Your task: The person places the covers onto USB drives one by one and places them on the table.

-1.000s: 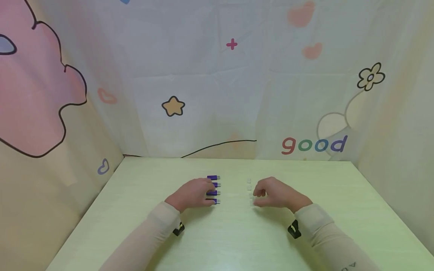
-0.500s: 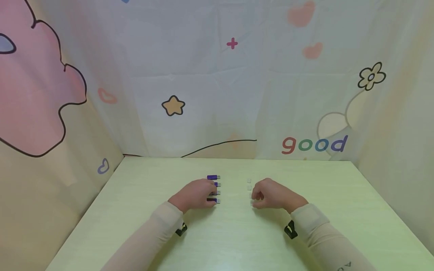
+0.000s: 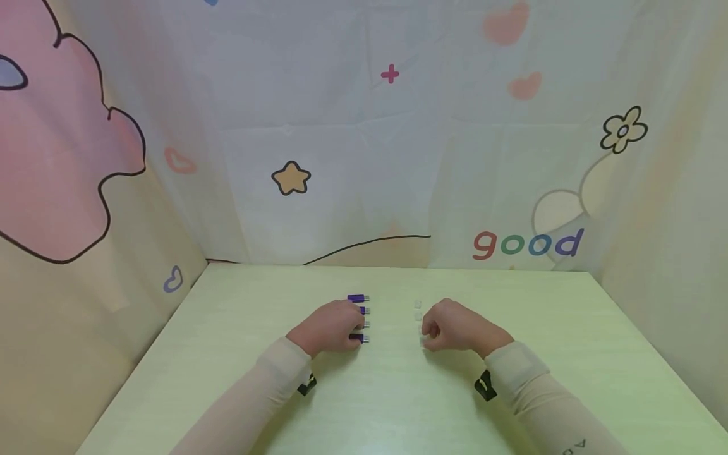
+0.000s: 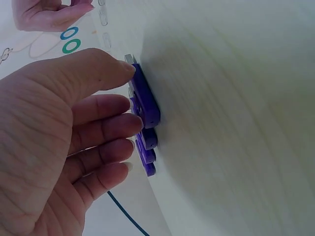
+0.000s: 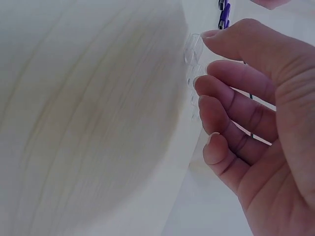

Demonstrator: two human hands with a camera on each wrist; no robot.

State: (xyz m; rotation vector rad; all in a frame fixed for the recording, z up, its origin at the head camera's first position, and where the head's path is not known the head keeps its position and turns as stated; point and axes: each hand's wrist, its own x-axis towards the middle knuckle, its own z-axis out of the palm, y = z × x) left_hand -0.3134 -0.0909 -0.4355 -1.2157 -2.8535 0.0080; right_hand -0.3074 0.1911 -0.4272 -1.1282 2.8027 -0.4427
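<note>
Several purple USB flash drives with silver plugs lie in a column on the table, plugs pointing right; the nearest flash drive (image 3: 357,338) shows between the thumb and index finger of my left hand (image 3: 330,327). In the left wrist view, that thumb tip overlaps the near flash drive (image 4: 146,96), while the loosely bent fingers stay spread from the thumb. Small clear caps, the farthest cap (image 3: 418,304) among them, form a matching column to the right. My right hand (image 3: 455,325) hovers at the nearest cap (image 5: 193,48), thumb tip by its end, fingers relaxed and bent beside the other caps.
The pale wooden table (image 3: 364,404) extends around both hands. A printed cloth backdrop (image 3: 352,139) with hearts, a star and the word "good" rises behind its far edge. Black wrist mounts, including the right mount (image 3: 486,386), hang under the cuffs.
Both hands have shifted slightly inward, the left to the right and the right to the left, and their thumbs have drawn a little closer to the fingers. Drives and caps have stayed put.
</note>
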